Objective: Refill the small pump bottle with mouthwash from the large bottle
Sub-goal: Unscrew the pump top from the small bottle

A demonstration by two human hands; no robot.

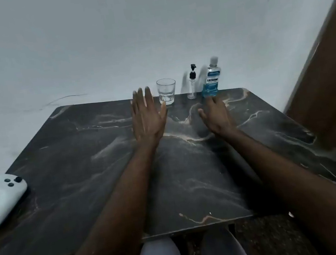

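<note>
Your left hand [147, 117] hovers flat with its grip spread and holding nothing, the fingertips just short of the glass [166, 91] at the far edge of the dark marbled surface [82, 171]. Right of the glass stands the small pump bottle [192, 82], upright and nearly empty by the look of it, with the large bottle [211, 78] just beside it, also upright and capped. Your right hand [217, 115], loosely spread and empty too, is the nearer one, with both bottles straight ahead of its fingertips.
</note>
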